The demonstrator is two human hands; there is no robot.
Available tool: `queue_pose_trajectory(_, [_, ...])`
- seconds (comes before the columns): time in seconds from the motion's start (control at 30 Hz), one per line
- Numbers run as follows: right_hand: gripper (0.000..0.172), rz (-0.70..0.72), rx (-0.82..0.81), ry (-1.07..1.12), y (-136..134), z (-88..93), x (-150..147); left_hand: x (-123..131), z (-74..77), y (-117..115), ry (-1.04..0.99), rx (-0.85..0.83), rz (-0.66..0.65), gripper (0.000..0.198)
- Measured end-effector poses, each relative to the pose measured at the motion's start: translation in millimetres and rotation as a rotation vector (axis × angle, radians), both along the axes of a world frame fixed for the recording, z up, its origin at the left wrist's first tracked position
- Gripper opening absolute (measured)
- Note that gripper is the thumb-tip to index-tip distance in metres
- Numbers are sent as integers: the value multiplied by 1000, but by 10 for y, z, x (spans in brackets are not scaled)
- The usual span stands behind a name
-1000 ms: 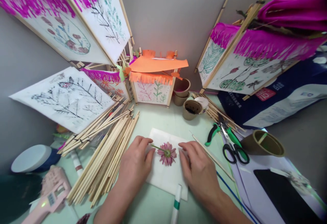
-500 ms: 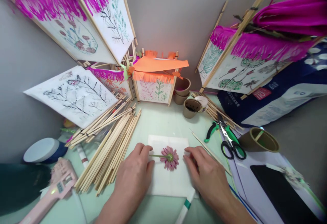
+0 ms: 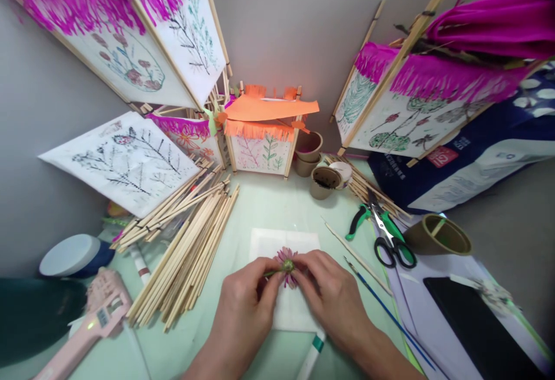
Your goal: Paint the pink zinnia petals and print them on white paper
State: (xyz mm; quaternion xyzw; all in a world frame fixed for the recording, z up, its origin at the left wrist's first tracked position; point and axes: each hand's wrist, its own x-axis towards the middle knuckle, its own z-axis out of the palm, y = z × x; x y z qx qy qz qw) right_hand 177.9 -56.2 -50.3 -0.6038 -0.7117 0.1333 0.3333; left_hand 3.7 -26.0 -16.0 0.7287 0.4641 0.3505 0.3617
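Both hands have closed in on the flower (image 3: 288, 265) since the earlier frame, the right hand (image 3: 333, 288) crossing from open paper to the petals and the left hand (image 3: 246, 298) now close to the flower's head. Beneath them spreads a pale green tabletop (image 3: 260, 206); with the flower as the centre of a clock, a tall lantern with magenta fringe (image 3: 191, 39) rises at eleven o'clock and another fringed lantern (image 3: 416, 128) between one and two. A small orange-topped lantern (image 3: 260, 157) stands at twelve, a heap of wooden sticks (image 3: 186, 258) lies at nine, and scissors (image 3: 389, 238) rest between two and three. Under the flower lies a white sheet (image 3: 297, 313), its lower right corner near a green-banded marker (image 3: 317, 342) at five.

At the centre, the flower sits between the two sets of fingertips, green back showing, its stem's long axis pointing between eight and nine o'clock, into the left hand. That hand, from eight, pinches the stem. The right, from four, has its thumb and finger narrowed at the petals; whether they grip cannot be told. Neither is clearly nearer: both reach the flower.
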Motion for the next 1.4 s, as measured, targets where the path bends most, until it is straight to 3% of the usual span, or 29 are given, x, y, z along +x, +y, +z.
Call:
queue_pose_trajectory(0.1, [18,15,30,41,10,-1,14,13,-23,-49,-80,-129,-16,10])
queue_pose_trajectory(0.17, [19,19,60,64,17,3,25,9,-59,-78,-64,-127,-19,9])
queue_pose_trajectory(0.33, [16,-3,112,59,25,17,69,-15,-132,-119,129,191,65,10])
queue_pose_trajectory(0.5, [13,-39,165,58,26,21,104,-6,-80,-149,184,433,111,12])
queue_pose_trajectory(0.63, [14,-43,160,67,16,15,107,48,-46,-180,188,488,149,9])
queue_pose_trajectory(1.0, [16,-91,122,55,20,4,127,71,-136,-224,306,667,143,13])
queue_pose_trajectory(1.2, [16,-85,81,35,22,-7,122,62,-170,-180,342,594,29,9])
queue_pose_trajectory(1.4, [14,-77,66,23,15,-35,117,79,-180,-143,323,521,31,14])
